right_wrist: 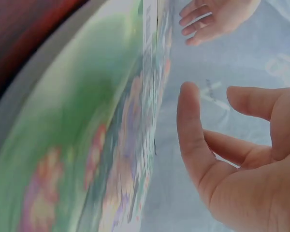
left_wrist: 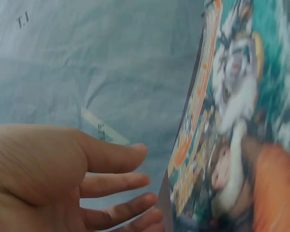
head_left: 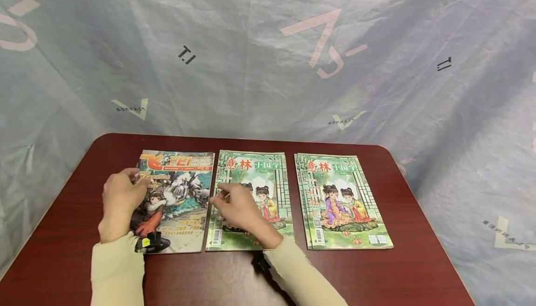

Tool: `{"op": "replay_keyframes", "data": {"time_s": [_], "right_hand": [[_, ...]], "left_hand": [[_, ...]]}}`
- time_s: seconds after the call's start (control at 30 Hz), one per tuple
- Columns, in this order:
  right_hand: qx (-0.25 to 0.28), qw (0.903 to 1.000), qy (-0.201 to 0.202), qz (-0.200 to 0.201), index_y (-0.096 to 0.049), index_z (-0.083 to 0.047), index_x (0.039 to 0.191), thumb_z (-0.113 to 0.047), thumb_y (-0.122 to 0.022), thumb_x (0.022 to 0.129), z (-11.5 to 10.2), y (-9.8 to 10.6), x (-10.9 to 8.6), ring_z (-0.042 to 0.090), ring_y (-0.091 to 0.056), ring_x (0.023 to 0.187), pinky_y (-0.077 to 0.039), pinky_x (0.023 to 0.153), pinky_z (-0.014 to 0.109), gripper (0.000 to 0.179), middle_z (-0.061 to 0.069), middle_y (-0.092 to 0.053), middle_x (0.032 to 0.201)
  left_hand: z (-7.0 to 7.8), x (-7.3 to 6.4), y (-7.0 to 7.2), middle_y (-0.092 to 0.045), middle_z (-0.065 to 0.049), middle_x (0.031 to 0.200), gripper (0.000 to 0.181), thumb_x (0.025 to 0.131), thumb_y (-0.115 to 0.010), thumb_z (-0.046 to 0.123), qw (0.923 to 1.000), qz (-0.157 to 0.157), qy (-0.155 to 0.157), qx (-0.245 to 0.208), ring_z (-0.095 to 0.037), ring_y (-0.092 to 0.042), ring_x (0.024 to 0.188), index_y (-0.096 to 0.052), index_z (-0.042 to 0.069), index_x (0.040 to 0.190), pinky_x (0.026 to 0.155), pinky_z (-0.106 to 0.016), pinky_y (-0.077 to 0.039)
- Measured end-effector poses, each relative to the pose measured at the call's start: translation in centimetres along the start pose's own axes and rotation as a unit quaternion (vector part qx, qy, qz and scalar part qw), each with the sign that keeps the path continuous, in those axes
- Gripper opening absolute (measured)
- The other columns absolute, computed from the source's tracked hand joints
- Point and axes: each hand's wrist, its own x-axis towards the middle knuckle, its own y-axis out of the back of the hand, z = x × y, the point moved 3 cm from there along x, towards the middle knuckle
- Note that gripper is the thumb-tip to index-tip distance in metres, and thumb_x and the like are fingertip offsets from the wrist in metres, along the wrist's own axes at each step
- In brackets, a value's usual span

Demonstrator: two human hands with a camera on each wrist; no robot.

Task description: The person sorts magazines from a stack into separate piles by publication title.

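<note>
On the left lies a magazine (head_left: 180,203) with an orange FEI title and a cover picture of a figure in red and a white creature. My left hand (head_left: 123,196) is at its left edge, fingers loosely bent; the left wrist view shows nothing between thumb and fingers. My right hand (head_left: 240,207) hovers above the middle green magazine (head_left: 274,203), fingertips toward the gap beside the left magazine. In the right wrist view, that hand's thumb and forefinger (right_wrist: 189,116) stand apart, holding nothing. Whether the left fingertips touch the magazine is unclear.
A green magazine (head_left: 345,203) with the same cover as the middle one lies at the right, another edge showing beneath it. All lie on a dark red table (head_left: 418,269). A grey printed cloth (head_left: 251,64) hangs behind and at the sides.
</note>
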Motion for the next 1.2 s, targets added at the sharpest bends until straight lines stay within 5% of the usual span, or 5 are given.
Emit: {"op": "replay_keyframes", "data": {"time_s": [0.2, 0.43, 0.67, 1.2], "right_hand": [[-0.025, 0.9994, 0.010, 0.023, -0.065, 0.005, 0.150, -0.018, -0.076, 0.107, 0.5, 1.6, -0.7, 0.011, -0.073, 0.089, -0.061, 0.081, 0.025, 0.051, 0.006, -0.076, 0.109], [-0.048, 0.9973, 0.033, 0.045, -0.064, 0.007, 0.150, -0.014, -0.076, 0.105, 1.6, 3.7, -1.8, 0.017, -0.074, 0.089, -0.060, 0.076, 0.028, 0.051, 0.008, -0.075, 0.106], [-0.081, 0.9920, 0.035, 0.090, -0.066, 0.006, 0.149, -0.015, -0.077, 0.105, 2.8, 6.6, -3.3, 0.019, -0.073, 0.087, -0.057, 0.071, 0.031, 0.050, 0.009, -0.076, 0.107], [-0.103, 0.9864, -0.025, 0.126, -0.066, 0.006, 0.149, -0.016, -0.078, 0.105, 5.8, 10.3, -4.8, 0.015, -0.069, 0.079, -0.054, 0.066, 0.033, 0.050, 0.008, -0.074, 0.103]], "left_hand": [[2.1, -0.1, -1.1, -0.061, -0.041, 0.136, 0.050, 0.111, -0.065, 0.020, 0.9990, -0.016, -0.041, -0.005, -0.062, -0.057, 0.123, -0.058, -0.015, 0.147, 0.100, -0.075, -0.047], [4.6, -0.9, -2.9, -0.065, -0.039, 0.133, 0.048, 0.111, -0.067, 0.017, 0.9953, -0.038, -0.087, -0.017, -0.055, -0.067, 0.112, -0.062, -0.012, 0.147, 0.090, -0.067, -0.053], [7.7, -1.9, -4.7, -0.070, -0.031, 0.125, 0.048, 0.111, -0.067, 0.018, 0.9869, -0.095, -0.123, -0.044, -0.047, -0.072, 0.109, -0.061, -0.010, 0.150, 0.086, -0.060, -0.057], [10.4, -3.4, -7.9, -0.077, -0.023, 0.116, 0.044, 0.110, -0.069, 0.018, 0.9802, -0.138, -0.139, -0.032, -0.037, -0.075, 0.098, -0.066, -0.006, 0.147, 0.081, -0.054, -0.059]]}}
